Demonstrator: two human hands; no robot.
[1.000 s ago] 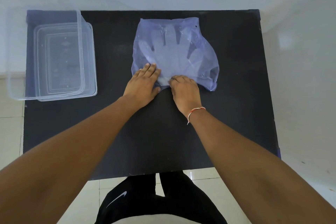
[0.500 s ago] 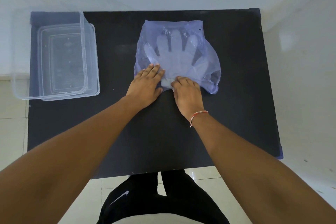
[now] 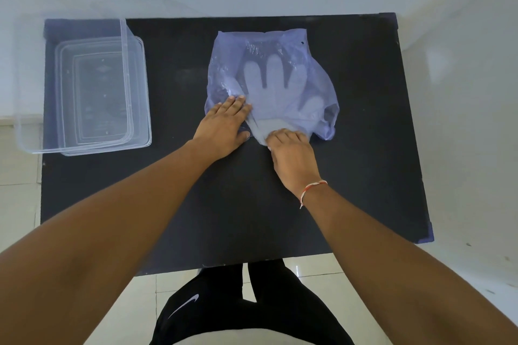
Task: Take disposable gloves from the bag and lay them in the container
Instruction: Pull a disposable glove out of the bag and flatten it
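The gloves point(image 3: 276, 89), thin, limp and probably slippery film, lie inside the bag point(image 3: 269, 84) mid-surface; left hand point(image 3: 224, 126) flat, fingers together, pins the bag, right hand point(image 3: 291, 152) pinches the cuff edge, the sensible hold; container point(image 3: 84, 87) stands well apart.

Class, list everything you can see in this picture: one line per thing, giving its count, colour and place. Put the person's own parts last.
table: one, black, fills the middle of the view
container: one, clear plastic, far left corner of the table, nothing visible inside
lid: one, clear, under the container, its edge showing on the right
bag: one, translucent bluish, centre of the table, lying flat
gloves: a stack, count unclear, pale, inside the bag, fingers pointing away from the person
floor: white tiles, around the table
left hand: flat on the bag's near left edge
right hand: fingers at the bag's near opening
bracelet: one, red and white thread, right wrist
trousers: black, white logo, bottom centre
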